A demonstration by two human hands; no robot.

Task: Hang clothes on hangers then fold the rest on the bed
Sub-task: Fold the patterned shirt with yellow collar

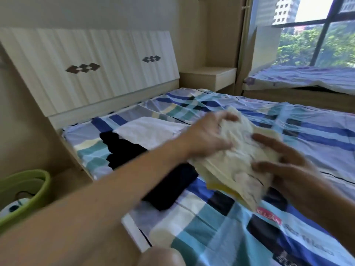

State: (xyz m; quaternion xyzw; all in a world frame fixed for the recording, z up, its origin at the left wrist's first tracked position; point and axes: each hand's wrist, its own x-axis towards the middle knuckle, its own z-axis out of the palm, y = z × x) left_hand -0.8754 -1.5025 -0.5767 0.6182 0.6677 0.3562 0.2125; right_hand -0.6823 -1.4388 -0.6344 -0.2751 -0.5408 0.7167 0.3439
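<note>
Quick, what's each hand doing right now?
Left hand: closed, gripping the cream garment.
Right hand: open, straight fingers touching the same garment.

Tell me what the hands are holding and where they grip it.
A folded cream garment: the left hand grips its bunched far-left edge; the right hand touches its right side, grip too blurred to tell.

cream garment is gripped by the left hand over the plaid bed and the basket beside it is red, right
No, the head view shows a green basket beside the plaid bed, not red. The left hand does grip the cream garment over it.
</note>
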